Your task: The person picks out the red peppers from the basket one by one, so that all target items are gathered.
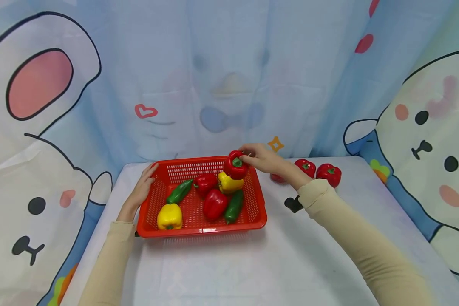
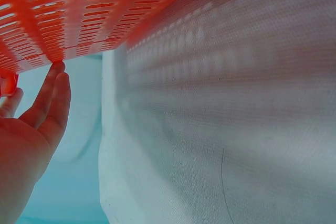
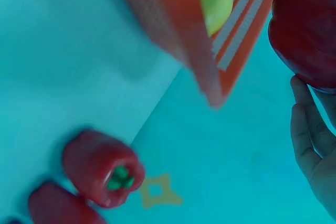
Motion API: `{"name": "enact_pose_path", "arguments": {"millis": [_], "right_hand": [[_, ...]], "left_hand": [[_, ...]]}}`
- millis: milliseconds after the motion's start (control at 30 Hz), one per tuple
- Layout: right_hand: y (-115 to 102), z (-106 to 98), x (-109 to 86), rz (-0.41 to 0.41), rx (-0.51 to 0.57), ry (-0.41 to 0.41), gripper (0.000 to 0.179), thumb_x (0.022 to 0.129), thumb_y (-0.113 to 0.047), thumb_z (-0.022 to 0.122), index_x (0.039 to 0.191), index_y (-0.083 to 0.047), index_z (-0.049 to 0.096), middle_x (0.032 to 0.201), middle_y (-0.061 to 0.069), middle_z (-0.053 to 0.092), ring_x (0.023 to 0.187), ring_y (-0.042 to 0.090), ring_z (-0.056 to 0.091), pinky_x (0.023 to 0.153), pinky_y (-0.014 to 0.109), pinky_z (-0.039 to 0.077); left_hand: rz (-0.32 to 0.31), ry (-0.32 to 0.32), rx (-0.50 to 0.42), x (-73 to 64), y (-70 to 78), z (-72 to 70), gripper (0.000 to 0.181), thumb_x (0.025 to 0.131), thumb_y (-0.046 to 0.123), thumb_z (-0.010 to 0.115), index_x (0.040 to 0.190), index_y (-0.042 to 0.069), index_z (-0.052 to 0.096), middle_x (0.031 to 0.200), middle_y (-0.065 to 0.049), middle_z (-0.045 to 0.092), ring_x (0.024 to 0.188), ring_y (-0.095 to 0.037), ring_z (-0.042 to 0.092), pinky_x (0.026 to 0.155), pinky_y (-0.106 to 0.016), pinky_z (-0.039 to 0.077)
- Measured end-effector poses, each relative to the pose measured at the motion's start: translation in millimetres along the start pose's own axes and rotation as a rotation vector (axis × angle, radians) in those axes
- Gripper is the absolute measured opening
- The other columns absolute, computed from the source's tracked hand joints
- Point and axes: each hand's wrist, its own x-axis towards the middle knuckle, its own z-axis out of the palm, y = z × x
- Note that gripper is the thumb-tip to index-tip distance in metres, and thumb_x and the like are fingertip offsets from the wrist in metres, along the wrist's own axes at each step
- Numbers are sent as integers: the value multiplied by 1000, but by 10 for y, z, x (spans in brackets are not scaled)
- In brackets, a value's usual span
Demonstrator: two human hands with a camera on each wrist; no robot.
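My right hand point(image 1: 263, 158) pinches a red bell pepper point(image 1: 235, 165) near its green stem, over the back right of a red plastic basket point(image 1: 202, 231). Fingers and pepper point(image 3: 307, 35) also show in the right wrist view. At the basket's left rim lies my left hand point(image 1: 142, 189); its fairly straight fingers point(image 2: 59, 98) touch the slotted side wall from outside. Inside the basket are two yellow bell peppers, one at the front left point(image 1: 170, 216) and one at the back right point(image 1: 229, 183), two red bell peppers point(image 1: 215, 204), and two long green vegetables point(image 1: 179, 191).
Right of the basket, three red bell peppers stand on the white-covered table point(image 1: 199, 272), one of them point(image 1: 277, 178) partly behind my right forearm. A blue curtain point(image 1: 229, 63) with cartoon animals hangs directly behind the table.
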Motion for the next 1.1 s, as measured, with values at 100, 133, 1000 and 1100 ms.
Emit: {"name": "enact_pose_path", "arguments": {"millis": [100, 133, 1000, 1100], "right_hand": [[105, -113, -115, 23, -15, 32, 32, 99, -17, 56, 125, 0, 63, 117, 16, 67, 104, 30, 64, 86, 44, 54], [140, -147, -153, 33, -16, 36, 32, 100, -17, 56, 126, 0, 63, 117, 16, 67, 103, 31, 64, 86, 45, 54], [945, -152, -929, 290, -122, 97, 37, 95, -18, 65, 125, 3, 61, 115, 20, 66, 102, 34, 61, 76, 41, 57], [1011, -105, -983, 296, -126, 105, 40, 93, -18, 67, 126, 4, 61, 116, 21, 65, 106, 37, 60, 79, 45, 57]], "left_hand": [[-5, 1, 1, 0, -9, -3, 52, 101, -3, 23, 153, -9, 17, 160, -28, -2, 146, -45, 4, 115, -59, 14], [-4, 2, 2, 5, -19, -6, 52, 101, -3, 24, 153, -9, 18, 160, -28, -2, 145, -45, 5, 115, -59, 14], [15, 2, 25, 130, -264, -40, 53, 103, 0, 24, 155, -4, 17, 161, -25, -2, 147, -43, 1, 115, -60, 11], [8, -4, 13, 71, -134, -33, 53, 102, -3, 24, 154, -8, 17, 160, -28, -2, 146, -46, 1, 114, -61, 11]]}}
